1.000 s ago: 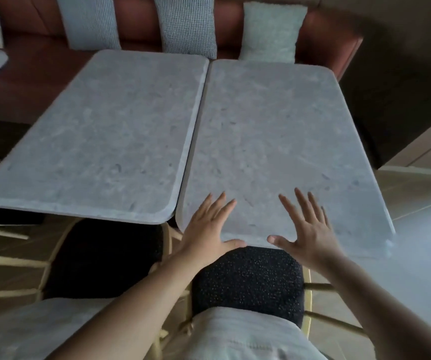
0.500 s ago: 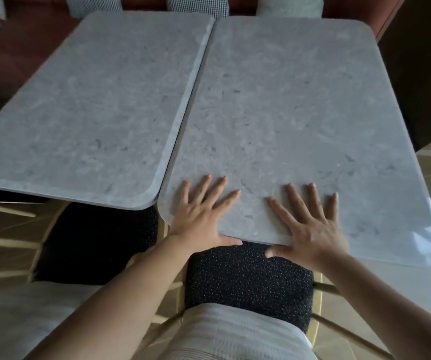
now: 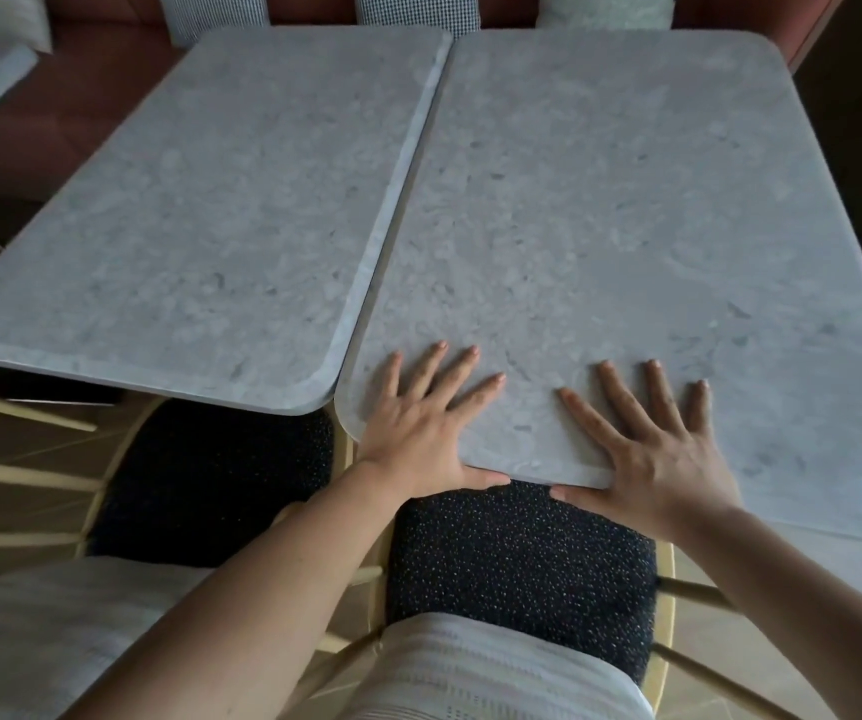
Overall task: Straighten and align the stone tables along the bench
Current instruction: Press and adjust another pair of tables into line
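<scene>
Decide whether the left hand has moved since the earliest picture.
Yes. The left hand went forward over the right grey stone table: earlier only its fingers crossed the near edge, now the palm does.

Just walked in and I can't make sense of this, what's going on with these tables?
A person is lining up two stone tables that stand side by side in front of a reddish bench. Both hands lie flat, fingers spread, on the near edge of the right table: the left hand by its near-left corner, the right hand further right, thumbs hooked under the rim. The left table is untouched. The two near edges are not level; the right table's reaches nearer the person. A narrow seam runs between them.
</scene>
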Demonstrator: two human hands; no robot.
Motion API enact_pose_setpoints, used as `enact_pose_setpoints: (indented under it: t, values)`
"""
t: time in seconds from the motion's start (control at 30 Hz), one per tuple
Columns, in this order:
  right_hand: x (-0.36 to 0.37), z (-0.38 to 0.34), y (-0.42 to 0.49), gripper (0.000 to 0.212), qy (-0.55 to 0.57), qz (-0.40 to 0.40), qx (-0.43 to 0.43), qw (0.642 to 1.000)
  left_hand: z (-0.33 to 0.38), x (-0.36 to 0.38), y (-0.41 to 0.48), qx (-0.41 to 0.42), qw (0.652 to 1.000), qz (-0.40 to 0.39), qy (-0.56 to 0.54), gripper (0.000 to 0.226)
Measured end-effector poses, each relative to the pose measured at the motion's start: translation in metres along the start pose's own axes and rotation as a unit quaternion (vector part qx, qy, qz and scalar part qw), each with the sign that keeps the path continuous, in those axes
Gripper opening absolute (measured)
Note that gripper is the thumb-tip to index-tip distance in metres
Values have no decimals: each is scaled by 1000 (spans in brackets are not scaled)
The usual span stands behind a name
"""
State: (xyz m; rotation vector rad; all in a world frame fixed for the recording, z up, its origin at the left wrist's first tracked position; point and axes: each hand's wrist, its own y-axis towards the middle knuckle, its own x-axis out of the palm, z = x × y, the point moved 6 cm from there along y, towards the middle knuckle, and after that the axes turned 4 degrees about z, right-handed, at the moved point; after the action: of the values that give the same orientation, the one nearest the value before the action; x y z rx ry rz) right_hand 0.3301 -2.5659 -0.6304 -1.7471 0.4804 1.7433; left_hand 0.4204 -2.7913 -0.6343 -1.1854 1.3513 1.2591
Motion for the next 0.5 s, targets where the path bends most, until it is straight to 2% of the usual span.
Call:
enact_pose_setpoints:
  t: [0.33, 0.5]
  values:
    - [-5, 4, 10, 112, -9, 9, 0, 1000, -6, 1, 10, -2, 1000, -18, 7, 118]
    - [-6, 9, 19, 113, -11, 14, 12, 1000, -9, 3, 20, 7, 1000, 2, 13, 118]
